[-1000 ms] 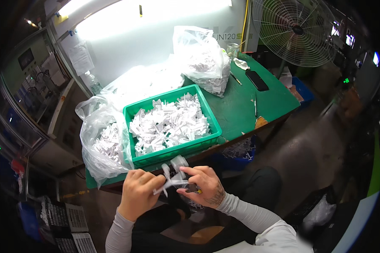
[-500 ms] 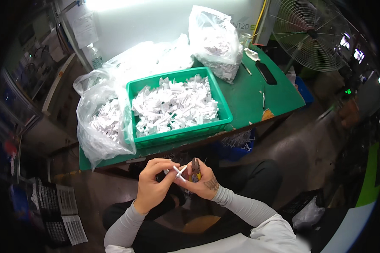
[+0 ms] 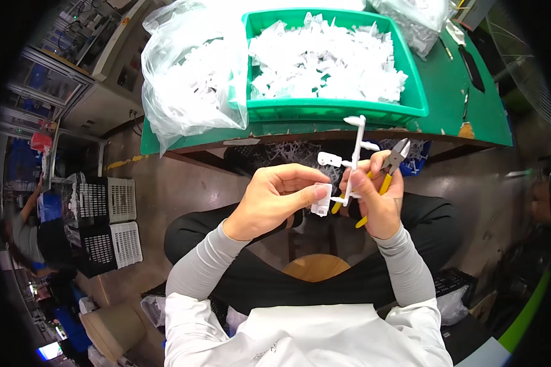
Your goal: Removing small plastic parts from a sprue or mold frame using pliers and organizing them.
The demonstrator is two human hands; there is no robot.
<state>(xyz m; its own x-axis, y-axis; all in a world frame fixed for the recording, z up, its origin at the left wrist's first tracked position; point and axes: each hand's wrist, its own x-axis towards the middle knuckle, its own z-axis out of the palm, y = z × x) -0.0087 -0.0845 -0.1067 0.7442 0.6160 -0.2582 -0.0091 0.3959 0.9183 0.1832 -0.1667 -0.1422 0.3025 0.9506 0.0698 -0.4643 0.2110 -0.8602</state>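
Between the thumb and fingers of my left hand [image 3: 269,199] is a small white plastic part [image 3: 322,207]. It sits at the lower end of a branched white plastic sprue [image 3: 359,142]; whether the two are still joined is hard to tell. My right hand [image 3: 387,208] pinches the sprue and also holds yellow-handled side cutters [image 3: 396,160], jaws pointing up and away. Another small white part [image 3: 329,159] hangs off the sprue's left side. Beyond my hands, a green tray [image 3: 343,111] full of small white plastic parts stands on the green table [image 3: 453,113].
A clear plastic bag [image 3: 159,92] of white parts lies left of the tray; another bag [image 3: 413,27] stands behind it. Under the table, a blue bin [image 3: 417,165] holds sprues. Crates [image 3: 123,244] are stacked on the left floor, near another person [image 3: 27,229]. A wooden stool [image 3: 315,268] shows between my legs.
The view has tipped downward, so the tray appears higher. My hands have drawn apart a little, and the sprue now stands upright between them. Both hands keep their grip.
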